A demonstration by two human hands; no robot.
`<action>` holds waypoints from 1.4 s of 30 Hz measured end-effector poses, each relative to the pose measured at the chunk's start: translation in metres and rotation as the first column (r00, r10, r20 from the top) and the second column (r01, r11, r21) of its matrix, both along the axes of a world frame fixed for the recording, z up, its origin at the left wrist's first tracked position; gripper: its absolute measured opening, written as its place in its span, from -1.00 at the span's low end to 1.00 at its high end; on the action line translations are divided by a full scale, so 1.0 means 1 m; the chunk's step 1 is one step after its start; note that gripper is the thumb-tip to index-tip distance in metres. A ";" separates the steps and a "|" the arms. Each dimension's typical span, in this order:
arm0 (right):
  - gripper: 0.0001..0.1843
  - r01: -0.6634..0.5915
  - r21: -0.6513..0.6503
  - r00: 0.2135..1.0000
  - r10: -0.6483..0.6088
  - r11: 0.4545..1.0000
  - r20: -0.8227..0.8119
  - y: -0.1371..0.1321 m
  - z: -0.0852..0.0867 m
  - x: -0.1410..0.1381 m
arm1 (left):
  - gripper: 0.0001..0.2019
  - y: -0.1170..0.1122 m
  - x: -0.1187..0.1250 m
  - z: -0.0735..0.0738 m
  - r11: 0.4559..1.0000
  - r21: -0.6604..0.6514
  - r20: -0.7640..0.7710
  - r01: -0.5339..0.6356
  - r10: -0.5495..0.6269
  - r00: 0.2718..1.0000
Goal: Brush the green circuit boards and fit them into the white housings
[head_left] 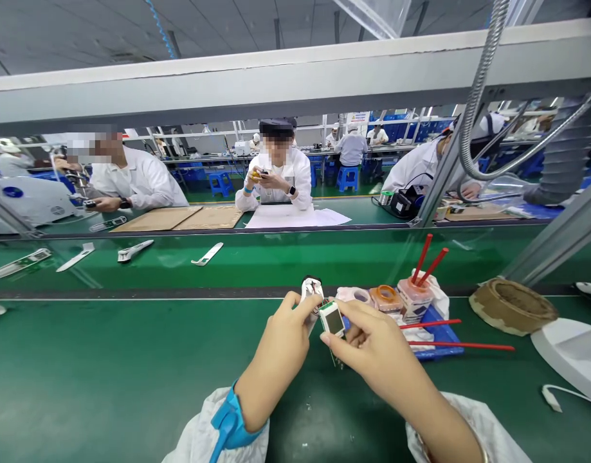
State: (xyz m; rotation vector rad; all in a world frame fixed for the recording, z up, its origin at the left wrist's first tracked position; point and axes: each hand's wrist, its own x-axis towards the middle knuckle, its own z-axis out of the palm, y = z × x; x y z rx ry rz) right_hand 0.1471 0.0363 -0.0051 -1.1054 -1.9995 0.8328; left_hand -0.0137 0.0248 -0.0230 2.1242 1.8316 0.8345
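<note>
Head view: your two hands meet above the table (107,373), close to its far edge and about midway along it, just short of the dark strip that borders the belt (276,257). Your left hand (280,347) pinches a white housing (311,287) between thumb and fingertips, with its dark-tipped end pointing up and away from you. Your right hand (372,344) pinches a small module (332,318) by its sides, screen face turned toward you. Module and housing are touching or very nearly so; I cannot tell which. Both are off the table, in the air between your fingertips.

Judging from this grip, hold the module by its edges only, as you do now, so no fingertip lands on the screen face. A thin lead seems to hang below it, though it is too fine to be sure of, so let nothing tug there. Where the module meets the housing, hold the two square to each other rather than tilted. Let the left hand be the steady one while the right makes the fine movement. Resting your forearms on the table would likely take out tremor. If anything resists, I would realign, not press harder.

Mind your right side. The blue tray (440,334) with its pots (386,297) and red sticks (462,345) lies just beside your right hand, near the same far edge, and a sweep of the knuckles could knock it.
</note>
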 end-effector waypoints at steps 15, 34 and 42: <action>-0.56 0.029 -0.012 0.984 -0.031 1.000 -0.173 -0.029 0.009 0.005 | -0.71 -0.015 0.003 0.016 0.972 0.079 0.003 0.223 -0.224 0.975; -0.46 -0.031 -0.282 0.958 -0.053 0.959 -0.283 -0.017 0.008 0.013 | -0.63 -0.022 0.030 -0.001 0.986 0.129 0.256 0.110 -0.140 0.956; -0.49 -0.251 -0.422 0.869 0.011 0.871 -0.495 0.002 0.010 0.025 | -0.56 -0.026 0.034 0.002 0.986 0.065 0.343 0.155 -0.168 0.924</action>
